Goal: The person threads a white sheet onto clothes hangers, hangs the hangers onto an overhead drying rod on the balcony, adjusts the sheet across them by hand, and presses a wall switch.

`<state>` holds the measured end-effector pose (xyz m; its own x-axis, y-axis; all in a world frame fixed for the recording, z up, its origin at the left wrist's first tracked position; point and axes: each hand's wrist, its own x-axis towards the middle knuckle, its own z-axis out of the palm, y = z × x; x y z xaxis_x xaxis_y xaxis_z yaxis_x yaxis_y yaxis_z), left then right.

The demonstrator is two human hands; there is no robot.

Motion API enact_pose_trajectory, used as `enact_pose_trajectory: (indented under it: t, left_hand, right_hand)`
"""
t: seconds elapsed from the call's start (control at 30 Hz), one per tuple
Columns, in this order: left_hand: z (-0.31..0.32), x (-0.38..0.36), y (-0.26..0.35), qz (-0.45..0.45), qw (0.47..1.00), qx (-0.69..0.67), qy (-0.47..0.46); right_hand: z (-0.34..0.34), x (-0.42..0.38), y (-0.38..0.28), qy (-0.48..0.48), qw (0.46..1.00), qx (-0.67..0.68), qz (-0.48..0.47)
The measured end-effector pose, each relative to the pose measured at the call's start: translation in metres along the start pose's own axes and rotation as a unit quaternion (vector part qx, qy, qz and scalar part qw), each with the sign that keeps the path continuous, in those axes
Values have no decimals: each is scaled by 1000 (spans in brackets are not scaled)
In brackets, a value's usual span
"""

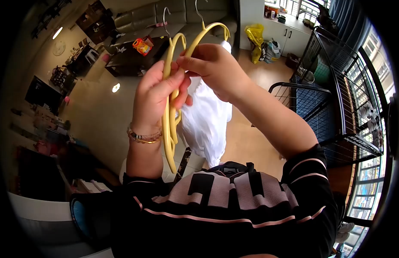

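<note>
Filling the bottom of the view, a black garment with pink stripes (225,202) is draped over both forearms. Above it, the left hand (154,96) is wrapped around two yellow hangers (169,129), with the fingers pressed together on the smooth, curved plastic and a beaded bracelet (143,136) worn at the wrist. The right hand (214,69) is closed on the upper arc of one hanger, thumb and forefinger pinching it just below the thin metal hooks (165,19). A white cloth (206,120), soft and crumpled, is seen hanging from the hangers between the two hands. To the right, a black metal rack (337,86) of thin bars is set beside the windows. Farther back, a yellow plastic bag (255,41) is slumped on the floor by a white cabinet (289,36); its contents cannot be made out. A grey sofa (148,19) and a dark low table (130,60) are seen beyond.
</note>
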<state>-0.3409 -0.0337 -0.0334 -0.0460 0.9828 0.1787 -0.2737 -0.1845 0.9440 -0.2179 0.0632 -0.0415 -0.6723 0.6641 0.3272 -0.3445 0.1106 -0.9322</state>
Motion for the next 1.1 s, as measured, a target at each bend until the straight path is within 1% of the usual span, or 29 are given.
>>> enact_pose_trajectory:
  t: [0.1, 0.13, 0.17, 0.2, 0.23, 0.27, 0.3, 0.33, 0.37, 0.4, 0.43, 0.47, 0.5, 0.57, 0.6, 0.67, 0.77, 0.87, 0.9, 0.93, 1.0, 1.03, 1.1]
  left_hand:
    - [-15, 6, 3, 33, 999, -26, -1]
    - [-22, 6, 8, 43, 999, -28, 5]
    - [-31, 4, 12, 52, 998, -30, 12]
    - [-41, 2, 16, 56, 998, -5, 21]
    - [-50, 0, 20, 60, 998, 6, 33]
    - [-59, -1, 22, 65, 997, 16, 45]
    - [-68, -1, 24, 71, 996, 24, 58]
    - [-82, 0, 25, 76, 995, 16, 56]
    - [-92, 1, 25, 77, 993, 34, 87]
    - [-106, 0, 23, 72, 990, 48, 108]
    - [-120, -1, 20, 65, 988, 61, 128]
    - [-129, -3, 18, 59, 984, 81, 149]
    - [-141, -5, 15, 43, 984, 68, 160]
    - [-167, -10, 5, 11, 983, 42, 177]
    - [-177, -12, -4, -1, 980, 50, 193]
    - [-194, -19, -27, -24, 971, 63, 227]
    - [-205, -31, -70, -49, 944, 81, 317]
    - [-208, -43, -113, -78, 957, 47, 274]
    - [-206, -44, -125, -100, 957, 52, 269]
    - [-201, -45, -137, -110, 957, 28, 268]
    - [-196, -45, -169, -142, 947, 12, 289]
    - [-192, -44, -186, -162, 937, 31, 309]
    - [-194, -42, -226, -165, 936, 12, 310]
  right_hand:
    - [-8, -5, -13, 88, 995, 32, 18]
    - [-21, -4, -11, 97, 991, 91, 14]
    - [-34, -6, -14, 75, 984, 162, 13]
    - [-37, -15, -29, 90, 985, 147, 27]
    - [-45, -20, -37, 95, 991, 97, 21]
    - [-59, -26, -45, 42, 994, 95, 40]
    - [-65, -33, -50, 76, 994, 72, 31]
    - [-71, -39, -60, 85, 991, 102, 30]
    - [-75, -43, -69, 68, 990, 123, 6]
    - [-88, -46, -75, 63, 989, 136, 3]
    - [-92, -50, -85, 52, 990, 130, -7]
    - [-89, -53, -96, 61, 992, 105, -12]
    - [-88, -55, -107, 72, 994, 80, -17]
    - [-110, -46, -126, -80, 994, 63, -26]
    - [-114, -41, -136, -87, 994, 56, -21]
    - [-115, -29, -154, -64, 997, 42, -5]
    - [-110, -4, -179, -54, 998, 40, 21]
    - [-99, 20, -203, -51, 996, 46, 49]
    - [-96, 26, -213, -48, 996, 46, 63]
    - [-91, 34, -220, -50, 995, 49, 74]
    - [-79, 48, -235, -53, 993, 52, 96]
    - [-74, 55, -243, -54, 991, 55, 108]
    - [-61, 71, -258, -56, 988, 63, 133]
